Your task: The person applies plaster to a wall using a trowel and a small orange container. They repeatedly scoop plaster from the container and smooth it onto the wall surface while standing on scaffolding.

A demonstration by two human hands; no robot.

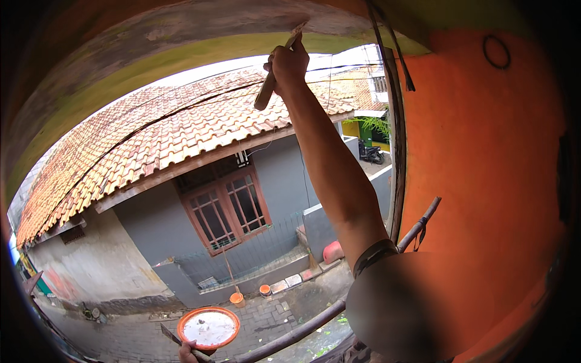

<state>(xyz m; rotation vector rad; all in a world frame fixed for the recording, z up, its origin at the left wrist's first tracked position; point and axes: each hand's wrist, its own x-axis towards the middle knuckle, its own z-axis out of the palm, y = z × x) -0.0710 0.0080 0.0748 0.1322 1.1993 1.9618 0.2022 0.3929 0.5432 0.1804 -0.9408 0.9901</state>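
Note:
My right arm reaches up toward the underside of a concrete beam (242,21). The fingers of my right hand (290,65) are closed round a long, flat-bladed scraper (264,95); its upper end is at the rough, brownish surface, and I cannot tell if it touches. Low in the view, my left hand (187,352) is partly cut off by the lower edge. It grips a second flat-bladed scraper (169,334), whose blade points up and left. Beside that hand is a round orange basin (235,327) with whitish material in it.
A wooden pole (302,331) runs across below, and another upright pole (396,151) stands by the orange wall (478,157). Dark straps hang near the beam. Beyond and below are a paved lane (145,330), a grey house with a tiled roof (181,121), and small buckets (237,299).

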